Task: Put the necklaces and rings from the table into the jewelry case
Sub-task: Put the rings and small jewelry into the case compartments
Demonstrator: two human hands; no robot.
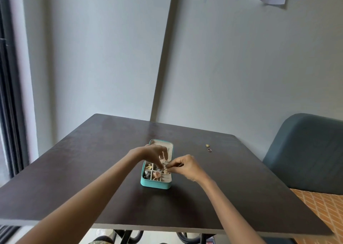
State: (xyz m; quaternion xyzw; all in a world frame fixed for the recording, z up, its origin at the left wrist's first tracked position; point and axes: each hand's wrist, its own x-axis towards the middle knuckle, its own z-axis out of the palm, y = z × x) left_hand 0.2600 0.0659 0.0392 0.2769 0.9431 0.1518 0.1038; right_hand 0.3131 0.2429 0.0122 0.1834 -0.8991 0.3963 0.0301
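A small teal jewelry case (148, 184) lies open in the middle of the dark table (92, 169), its cream compartments holding several gold and silver pieces. Over the case's right side, my left hand (151, 153) and my right hand (186, 166) both pinch a small gold piece of jewelry (165, 168) between their fingertips. It is too small to tell whether it is a ring or a necklace. Two rings lie on the table to the right of the case: a gold one (207, 145) and a darker band (209, 150).
A grey-blue upholstered chair (306, 154) stands against the table's right side. An orange patterned floor (323, 212) shows at the lower right. The wall stands just behind the table's far edge, and a window frame (11, 95) runs along the left.
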